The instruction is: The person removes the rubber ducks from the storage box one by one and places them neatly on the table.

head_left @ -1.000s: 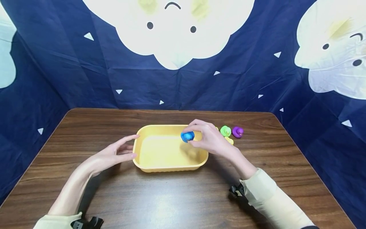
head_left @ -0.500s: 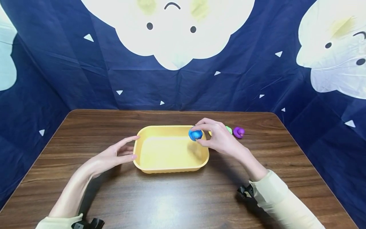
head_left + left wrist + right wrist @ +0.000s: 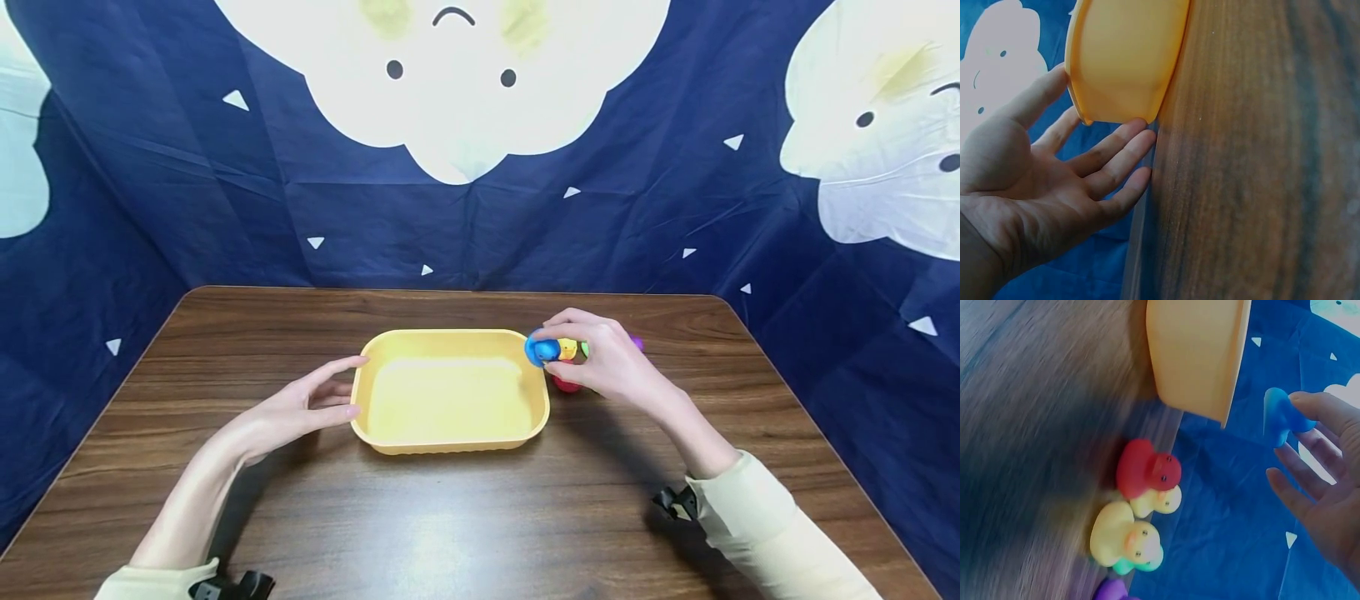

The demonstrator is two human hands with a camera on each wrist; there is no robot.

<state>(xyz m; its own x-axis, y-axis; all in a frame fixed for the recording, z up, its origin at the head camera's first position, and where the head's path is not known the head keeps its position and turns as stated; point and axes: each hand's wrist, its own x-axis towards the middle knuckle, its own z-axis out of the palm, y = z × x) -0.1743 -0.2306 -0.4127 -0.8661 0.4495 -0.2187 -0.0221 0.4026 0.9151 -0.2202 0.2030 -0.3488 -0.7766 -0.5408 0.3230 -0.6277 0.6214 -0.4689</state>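
Note:
A blue rubber duck (image 3: 542, 350) is pinched between the thumb and fingers of my right hand (image 3: 606, 358), over the right end of the yellow tray (image 3: 450, 447). The right wrist view shows this blue duck (image 3: 1280, 419) raised above the tabletop. My left hand (image 3: 281, 417) touches the tray's left end with extended fingers and thumb. In the left wrist view, fingertips meet the end wall of the tray (image 3: 1129, 62). No objects show inside the tray.
Just right of the tray, a red duck (image 3: 1138, 470), two yellow ducks, one nearer (image 3: 1113, 534), a green duck (image 3: 1152, 559) and a purple duck (image 3: 1112, 590) sit close together on the wooden table (image 3: 420, 533). Blue cloth hangs behind it.
The right hand has carried the blue duck rightward, from over the tray's inside to its right rim. A red duck now shows below that hand. The left hand stays at the tray.

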